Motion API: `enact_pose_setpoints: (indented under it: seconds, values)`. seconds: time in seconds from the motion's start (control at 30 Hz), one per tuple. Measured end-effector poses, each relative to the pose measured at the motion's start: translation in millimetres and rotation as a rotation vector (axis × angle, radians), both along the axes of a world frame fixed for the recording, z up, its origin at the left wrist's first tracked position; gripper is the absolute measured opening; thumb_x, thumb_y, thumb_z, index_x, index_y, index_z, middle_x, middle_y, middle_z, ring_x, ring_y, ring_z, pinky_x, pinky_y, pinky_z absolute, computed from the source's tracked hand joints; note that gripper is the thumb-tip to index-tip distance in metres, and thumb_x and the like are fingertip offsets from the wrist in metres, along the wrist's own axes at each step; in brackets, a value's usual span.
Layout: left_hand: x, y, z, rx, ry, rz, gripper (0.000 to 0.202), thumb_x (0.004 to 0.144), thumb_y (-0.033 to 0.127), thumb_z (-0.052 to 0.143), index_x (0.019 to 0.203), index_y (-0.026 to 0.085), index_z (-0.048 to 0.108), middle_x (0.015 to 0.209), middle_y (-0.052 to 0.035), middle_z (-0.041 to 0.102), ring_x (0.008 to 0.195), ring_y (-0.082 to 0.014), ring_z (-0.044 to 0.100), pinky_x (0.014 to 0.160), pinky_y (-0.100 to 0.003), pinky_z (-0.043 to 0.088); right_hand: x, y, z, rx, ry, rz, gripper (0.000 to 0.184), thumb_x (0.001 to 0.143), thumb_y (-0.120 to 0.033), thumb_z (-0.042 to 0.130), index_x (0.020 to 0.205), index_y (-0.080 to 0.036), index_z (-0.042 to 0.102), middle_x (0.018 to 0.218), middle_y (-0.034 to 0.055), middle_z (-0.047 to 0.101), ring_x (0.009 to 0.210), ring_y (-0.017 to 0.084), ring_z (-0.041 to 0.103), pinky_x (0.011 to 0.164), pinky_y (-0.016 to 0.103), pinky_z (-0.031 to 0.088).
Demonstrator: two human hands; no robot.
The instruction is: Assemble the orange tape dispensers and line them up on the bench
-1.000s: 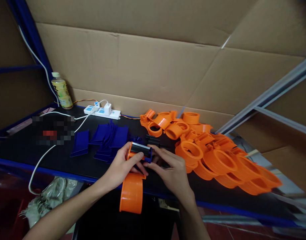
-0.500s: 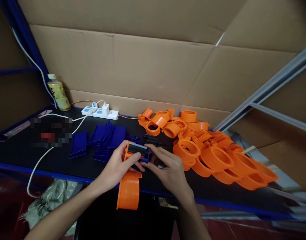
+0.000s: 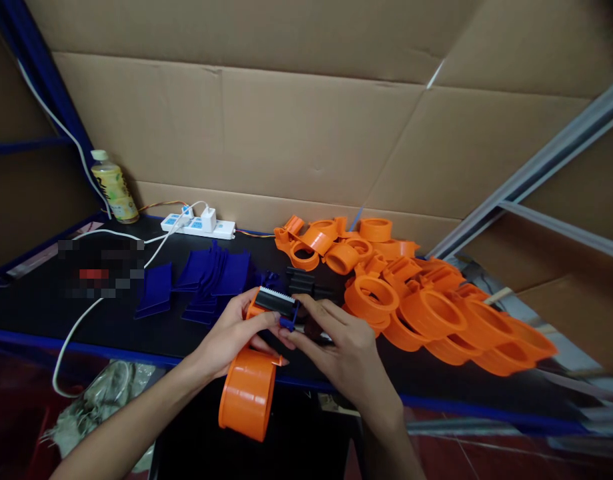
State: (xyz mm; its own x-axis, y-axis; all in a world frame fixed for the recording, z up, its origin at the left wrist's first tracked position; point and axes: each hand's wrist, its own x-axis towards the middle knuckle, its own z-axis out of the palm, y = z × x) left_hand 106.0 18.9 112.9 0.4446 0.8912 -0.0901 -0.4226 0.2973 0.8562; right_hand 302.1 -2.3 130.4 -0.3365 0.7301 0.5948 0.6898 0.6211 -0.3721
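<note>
Over the table's front edge, my left hand (image 3: 241, 330) is wrapped round an orange tape dispenser (image 3: 249, 393), its wide ring hanging below the fingers. The dispenser's head carries a black roller (image 3: 275, 302) and a toothed metal blade along the top. A small blue part (image 3: 289, 323) sits at the head's right end. My right hand (image 3: 339, 333) pinches that end between thumb and fingers, so part of the blue piece is hidden. Just beyond the hands lie black roller pieces (image 3: 301, 281) and small blue parts (image 3: 269, 278).
Several orange dispenser bodies (image 3: 436, 313) are heaped at the right. Flat blue plates (image 3: 231, 273) lie left of centre. Behind them are a white power strip (image 3: 199, 227) with cables and a yellow-labelled bottle (image 3: 115, 190). A cardboard wall (image 3: 306, 133) closes off the back.
The dispenser has tilted, its ring swinging down and slightly left, with the blade now facing up more. Both hands keep their hold; the right has shifted slightly downward and right.
</note>
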Motion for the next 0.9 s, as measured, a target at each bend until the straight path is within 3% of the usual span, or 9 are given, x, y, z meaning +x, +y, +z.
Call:
enact_pose_setpoints:
  seconds: [0.33, 0.53, 0.9]
  values:
    - [1.8, -0.4, -0.6, 0.034, 0.006, -0.005, 0.030, 0.084, 0.035, 0.077, 0.100, 0.017, 0.060, 0.077, -0.0035, 0.072, 0.064, -0.0215, 0.075, 0.064, -0.039, 0.066, 1.2, -3.1, 3.3, -0.017, -0.029, -0.018, 0.043, 0.094, -0.038, 0.067, 0.132, -0.018, 0.064, 0.099, 0.0087, 0.072, 0.080, 0.019, 0.072, 0.077, 0.031, 0.062]
    - [4.2, -0.7, -3.2, 0.063, -0.026, -0.007, 0.038, 0.076, 0.028, 0.084, 0.102, 0.018, 0.057, 0.078, -0.0001, 0.069, 0.066, -0.0211, 0.075, 0.063, -0.038, 0.066, 2.9, -2.2, 2.7, -0.027, 0.001, 0.006, 0.043, 0.094, -0.036, 0.067, 0.134, -0.021, 0.062, 0.101, 0.0084, 0.072, 0.081, 0.020, 0.072, 0.072, 0.030, 0.062]
    - [3.7, -5.3, -4.1, 0.191, 0.064, 0.019, 0.029, 0.089, 0.030, 0.072, 0.108, 0.019, 0.054, 0.085, -0.0046, 0.073, 0.071, -0.0239, 0.077, 0.061, -0.032, 0.064, -0.4, -6.4, 4.2, -0.034, 0.124, 0.054, 0.043, 0.093, -0.029, 0.069, 0.135, -0.022, 0.061, 0.090, 0.0030, 0.066, 0.070, 0.014, 0.064, 0.062, 0.025, 0.057]
